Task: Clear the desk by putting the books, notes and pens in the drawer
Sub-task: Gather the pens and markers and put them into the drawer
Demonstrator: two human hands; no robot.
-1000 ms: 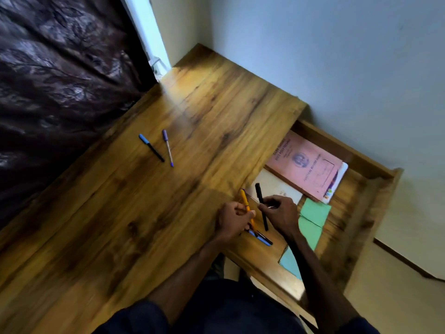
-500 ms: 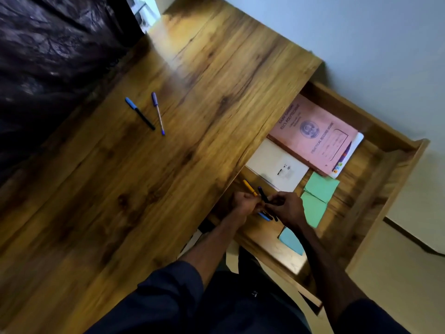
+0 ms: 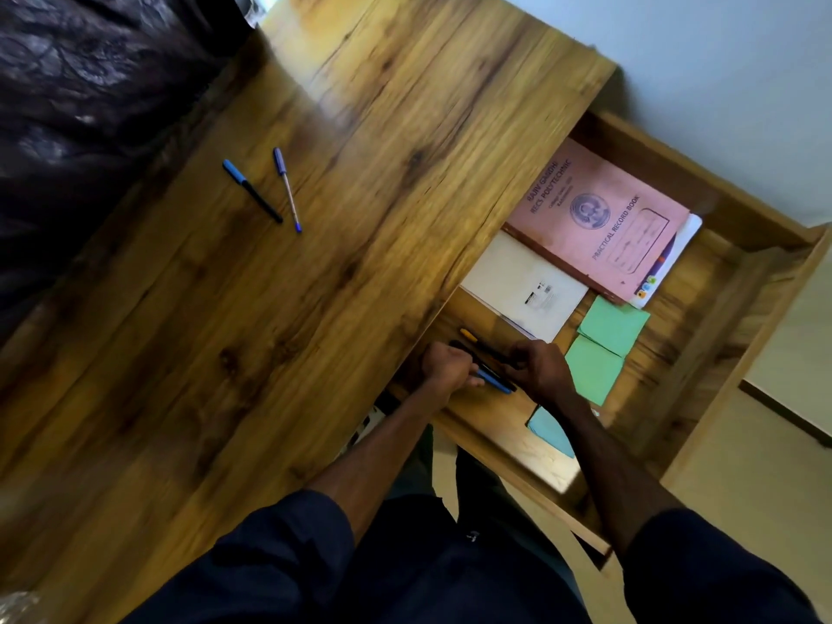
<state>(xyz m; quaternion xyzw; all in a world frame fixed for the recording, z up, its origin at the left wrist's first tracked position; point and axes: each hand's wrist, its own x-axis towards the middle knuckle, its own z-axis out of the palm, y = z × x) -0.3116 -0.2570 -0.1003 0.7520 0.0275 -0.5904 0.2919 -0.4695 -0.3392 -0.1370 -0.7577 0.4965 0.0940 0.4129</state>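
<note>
Both hands are curled around a small bundle of pens [image 3: 488, 369] low inside the open drawer [image 3: 761, 281]: the left hand [image 3: 445, 367] is fisted on one end, and the right hand [image 3: 538, 369] has its fingers bent and pressed on the other, probably to lay the pens down together. An orange pen tip and blue ends stick out of the bundle. Just beyond the hands, in the drawer, lie a white booklet [image 3: 524, 286], a pink practical record book [image 3: 599, 220], two green sticky notes [image 3: 603, 349] and a light blue note [image 3: 551, 430] beside the right wrist. The desktop edge overhangs the drawer right beside the left hand, leaving little room there. Two pens, a black pen with a blue cap [image 3: 252, 190] and a slim purple-capped pen [image 3: 287, 189], remain well apart on the desk [image 3: 225, 353], with clear wood between.
</note>
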